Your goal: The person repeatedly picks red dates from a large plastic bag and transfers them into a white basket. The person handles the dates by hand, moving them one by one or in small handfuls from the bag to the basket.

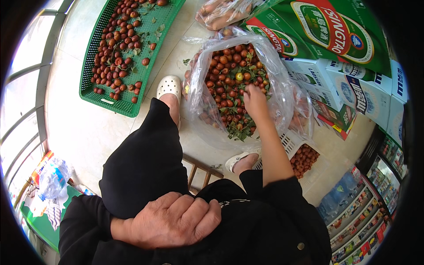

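Observation:
A large clear plastic bag (281,82) stands open on the floor, filled with red-brown jujubes (223,74) and some leafy twigs (240,132). My right hand (255,101) reaches into it and touches the fruit at its right side; the fingertips are partly hidden, so whether they grip anything cannot be told. Curled fingers close my left hand (175,218), which rests on my lap with no object showing in it. At the upper left, a green perforated plastic tray (140,96) holds more jujubes (114,68) and loose leaves.
Beer cartons (334,29) and pale blue boxes (367,94) are stacked at the right. A white plastic basket (286,145) with small brown fruit (303,160) stands below them. My feet in white clogs (169,85) flank the bag. Part of a wooden stool (198,170) shows between my legs.

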### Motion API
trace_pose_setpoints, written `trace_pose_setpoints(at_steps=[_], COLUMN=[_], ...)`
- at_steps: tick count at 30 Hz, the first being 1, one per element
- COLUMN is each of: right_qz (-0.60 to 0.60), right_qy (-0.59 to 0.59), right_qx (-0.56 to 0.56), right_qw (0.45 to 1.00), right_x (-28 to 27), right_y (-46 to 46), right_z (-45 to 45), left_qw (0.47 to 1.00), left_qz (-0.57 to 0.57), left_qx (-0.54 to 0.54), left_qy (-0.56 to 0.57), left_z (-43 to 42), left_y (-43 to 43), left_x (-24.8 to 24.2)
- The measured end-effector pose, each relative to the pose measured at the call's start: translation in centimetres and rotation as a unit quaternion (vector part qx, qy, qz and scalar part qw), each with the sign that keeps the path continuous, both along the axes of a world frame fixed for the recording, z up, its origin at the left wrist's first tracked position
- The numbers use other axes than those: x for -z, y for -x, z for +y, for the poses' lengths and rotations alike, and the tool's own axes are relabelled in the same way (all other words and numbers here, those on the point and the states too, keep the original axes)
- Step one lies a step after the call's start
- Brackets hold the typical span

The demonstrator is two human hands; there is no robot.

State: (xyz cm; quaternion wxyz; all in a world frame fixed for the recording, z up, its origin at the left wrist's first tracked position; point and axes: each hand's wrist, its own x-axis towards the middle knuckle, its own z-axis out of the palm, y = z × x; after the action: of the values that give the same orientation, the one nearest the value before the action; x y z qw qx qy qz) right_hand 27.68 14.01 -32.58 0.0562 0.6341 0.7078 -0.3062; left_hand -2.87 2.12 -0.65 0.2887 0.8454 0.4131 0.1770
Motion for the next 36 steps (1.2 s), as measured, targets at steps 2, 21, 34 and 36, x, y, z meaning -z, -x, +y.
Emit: trace_pose_setpoints(at_steps=[2, 21, 34, 36], right_qz=[0.026, -0.092, 0.010, -0.019], right_qy=[-0.084, -0.054, 0.105, 0.065], right_qx=[0.014, 0.039, 0.058, 0.126], right_qw=[0.996, 0.994, 0.993, 0.990], right_x=[2.8, 5.5, 6.5, 5.0], right_y=[2.2, 1.8, -4.1, -5.3], right_z=[1.9, 2.7, -4.3, -6.4], left_qw=[1.000, 1.000, 1.000, 1.000], left_qz=[0.008, 0.014, 0.003, 0.002], left_qx=[0.003, -0.003, -0.012, -0.009], left_qy=[0.000, 0.006, 0.006, 0.005], left_z=[0.1, -0.1, 0.2, 0.1], left_y=[-0.1, -0.3, -0.2, -0.1], left_x=[0.0, -0.1, 0.0, -0.1])
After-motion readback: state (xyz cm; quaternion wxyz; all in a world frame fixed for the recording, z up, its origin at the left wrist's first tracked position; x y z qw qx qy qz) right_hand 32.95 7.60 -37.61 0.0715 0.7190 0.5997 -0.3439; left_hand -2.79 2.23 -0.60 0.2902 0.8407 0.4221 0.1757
